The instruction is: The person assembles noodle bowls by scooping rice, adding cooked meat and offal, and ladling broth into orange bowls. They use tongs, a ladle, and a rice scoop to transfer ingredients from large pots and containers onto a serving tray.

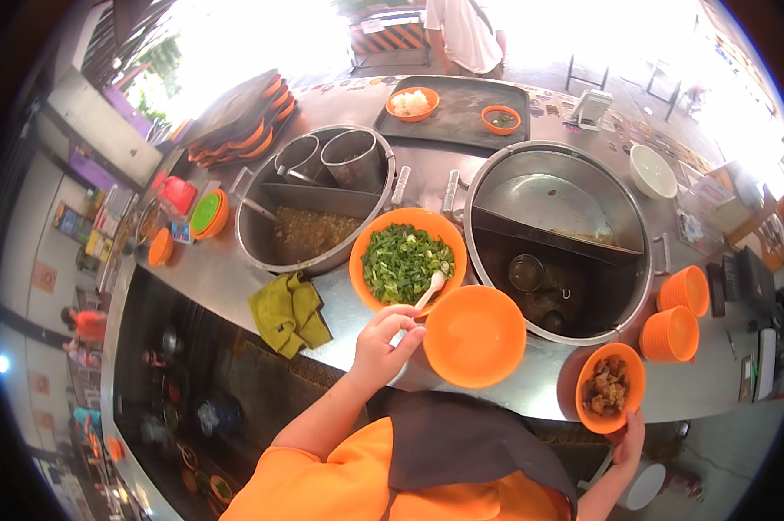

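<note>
My left hand (385, 346) is closed, its fingertips at the handle of a white spoon (436, 281). The spoon's bowl end lies on chopped green onions (400, 265) in an orange bowl (358, 276). Right beside those fingers is an empty orange bowl (475, 337); whether my thumb touches its rim I cannot tell. On the right, my right hand (629, 439) grips the near rim of another orange bowl (585, 417), which contains brown chunks that look like cooked meat (607, 387).
Two large divided pots (559, 156) (246, 247) stand beyond the bowls. A green cloth (287, 314) lies left. Stacked orange bowls (670, 334) are at right. A dark tray (453, 135) carries two filled bowls. A person (466, 35) stands beyond the counter.
</note>
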### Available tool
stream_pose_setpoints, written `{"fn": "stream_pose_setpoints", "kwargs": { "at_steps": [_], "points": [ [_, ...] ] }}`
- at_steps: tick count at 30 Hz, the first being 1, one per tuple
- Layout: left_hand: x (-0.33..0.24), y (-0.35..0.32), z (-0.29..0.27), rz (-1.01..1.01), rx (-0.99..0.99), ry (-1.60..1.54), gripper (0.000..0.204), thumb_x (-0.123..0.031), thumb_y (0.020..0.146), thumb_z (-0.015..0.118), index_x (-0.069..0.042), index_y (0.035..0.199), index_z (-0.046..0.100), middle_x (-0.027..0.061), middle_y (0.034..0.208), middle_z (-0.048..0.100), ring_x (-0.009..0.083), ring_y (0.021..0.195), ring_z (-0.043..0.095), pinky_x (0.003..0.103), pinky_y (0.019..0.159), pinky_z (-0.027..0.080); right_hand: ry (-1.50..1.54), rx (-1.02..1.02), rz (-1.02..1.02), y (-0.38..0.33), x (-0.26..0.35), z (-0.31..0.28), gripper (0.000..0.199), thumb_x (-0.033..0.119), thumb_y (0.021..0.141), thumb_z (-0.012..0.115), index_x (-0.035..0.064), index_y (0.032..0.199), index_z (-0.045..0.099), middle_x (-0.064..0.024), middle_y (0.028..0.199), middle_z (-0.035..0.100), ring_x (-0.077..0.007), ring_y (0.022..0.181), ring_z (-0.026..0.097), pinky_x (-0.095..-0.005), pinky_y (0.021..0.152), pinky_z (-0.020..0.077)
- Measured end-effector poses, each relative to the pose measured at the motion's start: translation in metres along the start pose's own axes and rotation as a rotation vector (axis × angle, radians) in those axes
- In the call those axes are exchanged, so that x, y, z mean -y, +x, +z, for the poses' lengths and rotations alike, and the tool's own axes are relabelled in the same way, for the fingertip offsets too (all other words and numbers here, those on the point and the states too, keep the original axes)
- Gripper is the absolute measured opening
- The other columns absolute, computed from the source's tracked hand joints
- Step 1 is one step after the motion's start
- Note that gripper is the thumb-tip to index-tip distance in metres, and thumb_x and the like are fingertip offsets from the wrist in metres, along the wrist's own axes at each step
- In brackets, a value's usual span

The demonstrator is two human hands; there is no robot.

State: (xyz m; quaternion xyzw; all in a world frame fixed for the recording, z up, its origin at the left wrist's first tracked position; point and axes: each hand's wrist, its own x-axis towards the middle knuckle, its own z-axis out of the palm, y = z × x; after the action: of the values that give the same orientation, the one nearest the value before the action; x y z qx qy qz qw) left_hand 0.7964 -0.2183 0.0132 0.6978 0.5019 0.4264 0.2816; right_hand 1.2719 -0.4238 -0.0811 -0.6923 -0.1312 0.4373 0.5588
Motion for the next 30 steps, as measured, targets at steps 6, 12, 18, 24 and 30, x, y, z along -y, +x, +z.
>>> {"fn": "stream_pose_setpoints", "kwargs": {
  "at_steps": [6,12,18,24,30],
  "points": [
    [-0.002,0.060,-0.037,0.335,-0.235,0.396,0.015,-0.010,0.084,0.068,-0.005,0.099,0.068,0.0134,0.108,0.068,0.0311,0.106,0.063,0.040,0.093,0.049,-0.066,0.099,0.132,0.031,0.023,-0.041,0.045,0.040,0.098,0.051,0.0066,0.128,0.054,-0.0052,0.097,0.066,-0.0137,0.068,0.067,-0.0252,0.051,0.0536],
    [0.050,0.205,-0.120,0.252,-0.087,1.010,0.026,-0.019,0.087,0.064,-0.006,0.109,0.067,0.0119,0.114,0.066,0.0303,0.112,0.058,0.042,0.098,0.046,-0.179,-0.190,0.098,0.064,0.015,-0.096,0.040,0.041,0.098,0.052,0.0064,0.115,0.060,-0.0006,0.077,0.057,-0.0090,0.052,0.052,-0.0222,0.044,0.0423],
    [0.148,0.291,-0.163,-0.289,0.284,1.660,0.027,-0.018,0.093,0.050,-0.010,0.108,0.071,0.0087,0.118,0.066,0.0259,0.117,0.060,0.041,0.098,0.048,-0.301,-0.611,-0.163,0.042,0.017,-0.110,0.035,0.035,0.101,0.050,0.0046,0.115,0.061,0.0034,0.078,0.051,-0.0043,0.058,0.044,-0.0204,0.049,0.0362],
    [0.216,0.320,-0.164,-0.210,0.501,1.783,0.024,-0.018,0.090,0.053,-0.013,0.103,0.073,0.0072,0.114,0.069,0.0234,0.115,0.061,0.044,0.102,0.042,-0.461,-0.424,-0.511,0.004,0.125,-0.005,0.030,0.026,0.104,0.045,-0.0013,0.101,0.055,0.0010,0.084,0.049,-0.0108,0.080,0.045,-0.0247,0.072,0.0386],
    [0.233,0.326,-0.162,-0.341,0.542,1.811,0.027,-0.016,0.094,0.050,-0.013,0.110,0.072,0.0075,0.119,0.069,0.0248,0.117,0.062,0.045,0.106,0.038,-1.180,0.196,-0.808,0.036,0.175,0.180,0.017,0.017,0.089,0.062,0.0041,0.100,0.065,-0.0121,0.090,0.064,-0.0294,0.081,0.065,-0.0392,0.070,0.0518]
  ]
}}
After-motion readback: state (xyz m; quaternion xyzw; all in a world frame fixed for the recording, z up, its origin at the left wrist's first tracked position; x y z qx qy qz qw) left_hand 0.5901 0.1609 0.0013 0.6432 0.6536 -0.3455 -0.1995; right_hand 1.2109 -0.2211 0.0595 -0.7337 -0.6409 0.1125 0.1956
